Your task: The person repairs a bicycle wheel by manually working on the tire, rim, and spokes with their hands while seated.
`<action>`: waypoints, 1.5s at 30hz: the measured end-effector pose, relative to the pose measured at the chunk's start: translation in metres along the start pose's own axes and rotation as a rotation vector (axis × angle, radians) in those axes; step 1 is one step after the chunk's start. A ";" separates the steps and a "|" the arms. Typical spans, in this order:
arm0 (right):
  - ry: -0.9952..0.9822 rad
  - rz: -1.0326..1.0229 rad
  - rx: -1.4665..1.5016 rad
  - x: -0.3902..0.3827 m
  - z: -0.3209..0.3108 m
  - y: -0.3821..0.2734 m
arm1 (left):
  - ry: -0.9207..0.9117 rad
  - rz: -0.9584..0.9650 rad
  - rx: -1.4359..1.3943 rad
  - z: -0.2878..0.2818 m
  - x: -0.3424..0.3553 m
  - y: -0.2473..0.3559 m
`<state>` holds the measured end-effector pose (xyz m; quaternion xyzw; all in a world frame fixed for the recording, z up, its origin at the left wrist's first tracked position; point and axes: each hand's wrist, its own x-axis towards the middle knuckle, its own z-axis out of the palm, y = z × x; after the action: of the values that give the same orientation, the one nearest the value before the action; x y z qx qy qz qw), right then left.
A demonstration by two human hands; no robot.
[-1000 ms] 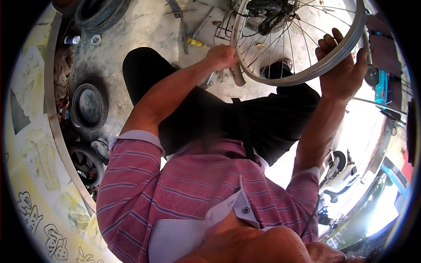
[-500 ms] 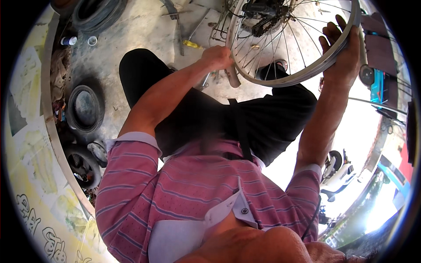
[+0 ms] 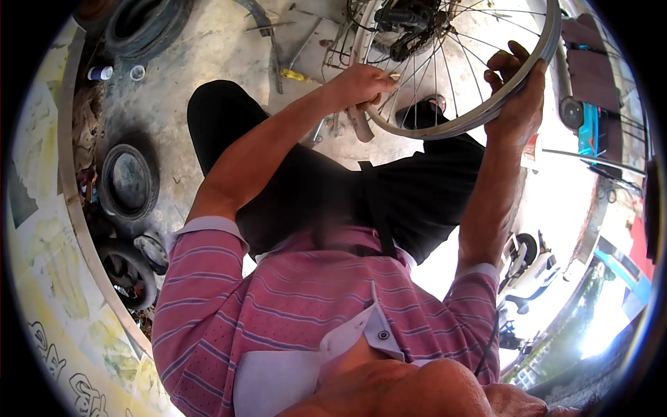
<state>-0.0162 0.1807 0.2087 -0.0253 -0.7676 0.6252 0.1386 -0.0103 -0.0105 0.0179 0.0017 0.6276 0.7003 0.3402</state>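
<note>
While the person's pink striped shirt (image 3: pixel 306 306) and black trousers (image 3: pixel 389 201) fill the near part of the view, both forearms reach away toward a spoked bicycle wheel (image 3: pixel 458 125) held at the far right. The left hand (image 3: pixel 361 83) is closed around the wheel's rim at its left edge, fingers curled over the metal. The right hand (image 3: pixel 517 94) grips the rim on its right side, fingers hooked over the top and thumb underneath. The wheel stands tilted above the person's knees, its hub and dark gear cluster (image 3: pixel 410 28) farther off near the top edge. On the concrete floor (image 3: pixel 201 55) to the left lie a small tyre (image 3: pixel 128 182) and, nearer, another dark wheel (image 3: pixel 128 274). A larger tyre (image 3: pixel 142 24) rests at the far left, with a yellow-handled tool (image 3: pixel 295 74) between it and the wheel.
</note>
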 end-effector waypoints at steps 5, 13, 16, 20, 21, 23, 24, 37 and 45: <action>-0.011 0.010 0.010 -0.003 0.005 0.006 | -0.073 -0.039 -0.040 0.009 0.000 0.013; 0.011 0.027 0.051 -0.005 0.004 0.007 | -0.036 -0.075 -0.010 0.016 0.014 0.014; 0.017 0.043 0.076 -0.003 0.007 0.009 | -0.073 -0.025 -0.051 0.013 0.024 0.006; 0.019 0.042 0.094 0.001 0.002 0.009 | -0.070 0.005 -0.027 0.017 0.024 0.006; 0.017 0.044 0.097 0.001 0.004 0.011 | -0.045 -0.006 0.000 0.017 0.020 0.006; 0.003 0.034 0.109 0.003 0.004 0.011 | -0.034 -0.020 -0.001 0.016 0.015 0.009; 0.008 0.033 0.106 0.002 0.004 0.011 | -0.027 -0.031 -0.003 0.017 0.014 0.011; -0.022 0.021 0.120 0.006 -0.001 0.015 | 0.007 -0.020 -0.011 0.018 0.009 0.018; -0.041 -0.012 0.070 0.005 -0.006 0.014 | 0.133 0.102 0.010 0.006 0.001 -0.028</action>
<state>-0.0215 0.1905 0.1972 -0.0027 -0.7480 0.6514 0.1274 0.0050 -0.0050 -0.0055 -0.0110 0.6515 0.7120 0.2617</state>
